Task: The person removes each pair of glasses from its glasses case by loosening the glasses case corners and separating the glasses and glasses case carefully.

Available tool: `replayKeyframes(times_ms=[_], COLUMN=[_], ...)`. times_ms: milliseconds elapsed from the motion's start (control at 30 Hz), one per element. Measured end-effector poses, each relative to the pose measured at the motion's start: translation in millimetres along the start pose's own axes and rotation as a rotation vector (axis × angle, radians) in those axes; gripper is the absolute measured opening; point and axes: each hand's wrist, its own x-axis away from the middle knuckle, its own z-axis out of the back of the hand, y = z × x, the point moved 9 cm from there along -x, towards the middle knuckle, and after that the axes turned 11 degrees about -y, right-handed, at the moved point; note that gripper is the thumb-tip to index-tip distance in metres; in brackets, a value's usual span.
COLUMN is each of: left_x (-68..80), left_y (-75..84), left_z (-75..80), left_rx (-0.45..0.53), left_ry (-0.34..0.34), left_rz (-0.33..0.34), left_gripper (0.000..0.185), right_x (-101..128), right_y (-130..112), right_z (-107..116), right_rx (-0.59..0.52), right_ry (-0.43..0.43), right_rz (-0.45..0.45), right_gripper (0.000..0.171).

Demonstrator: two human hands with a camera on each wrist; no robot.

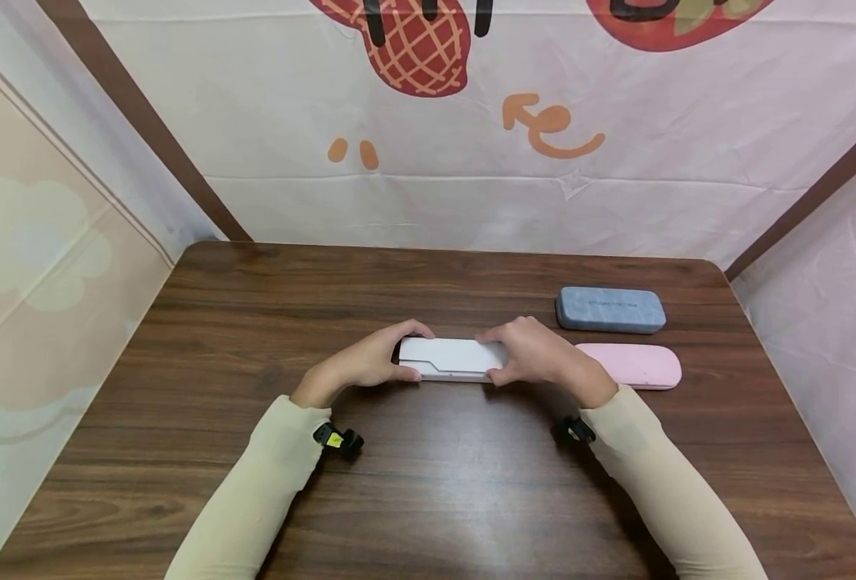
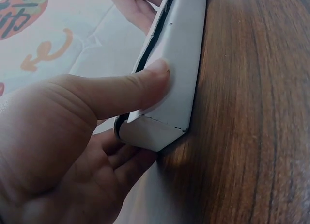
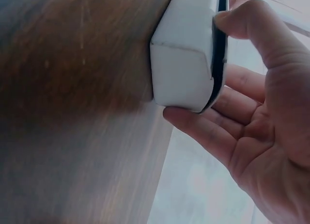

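A white glasses case (image 1: 451, 356) with a stepped flap lies lengthwise at the middle of the table. My left hand (image 1: 370, 354) grips its left end, thumb on the near side and fingers behind. The right hand (image 1: 536, 354) holds the other end the same way. In the left wrist view the thumb presses the front wall of the white case (image 2: 179, 64), and a dark gap runs along the flap's edge. In the right wrist view the thumb is at the dark edge of the flap on the white case (image 3: 179, 73), and the fingers reach round behind its end.
A pink glasses case (image 1: 638, 366) lies just right of my right hand, partly covered by the forearm. Behind it is a blue glasses case (image 1: 610, 310). The brown wooden table (image 1: 442, 483) ends at a printed cloth (image 1: 456, 201) at the back.
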Motion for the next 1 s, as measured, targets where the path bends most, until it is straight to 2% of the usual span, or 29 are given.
replayKeyframes(times_ms=[400,633,800,1000], left_x=[-0.3,-1.6,-1.3,-0.7], left_y=[-1.8,-2.7,-3.5,-3.3], left_z=[-0.7,-1.1,-1.1,-0.8], left_rx=[0.007,0.021,0.029,0.042], left_ry=[-0.009,-0.008,-0.007,-0.009], left_rz=[0.024,0.015,0.008,0.014], left_gripper=[0.059,0.062,0.064,0.067], right_x=[-1,1,1,0], right_y=[3,10,15,15], right_z=[4,4,4,7], right_rx=[-0.051,-0.163,-0.258,-0.287], right_ry=[-0.02,-0.044,-0.042,-0.022], right_rz=[0.003,0.021,0.025,0.04], right_gripper=[0.051,0.047,0.035,0.03])
